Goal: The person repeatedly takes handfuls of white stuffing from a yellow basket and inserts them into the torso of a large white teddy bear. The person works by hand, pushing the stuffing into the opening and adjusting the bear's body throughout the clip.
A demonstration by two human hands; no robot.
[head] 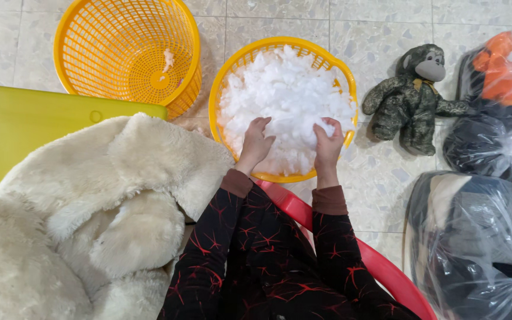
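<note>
A yellow plastic basket (227,77) on the tiled floor is heaped with white fluffy stuffing (280,89). Both my hands are sunk into the near side of the stuffing. My left hand (255,144) has its fingers curled into the fibre. My right hand (328,142) grips a tuft of it. A large cream plush skin (90,219) lies limp over my lap and a yellow-green board (13,121) at the left.
A second yellow basket (90,35) stands at the back left, nearly bare apart from small bits of fluff. A dark plush monkey (413,98) sits on the floor at the right. Clear plastic bags of plush toys (475,237) pile up at the far right. A red stool edge (386,266) shows beneath me.
</note>
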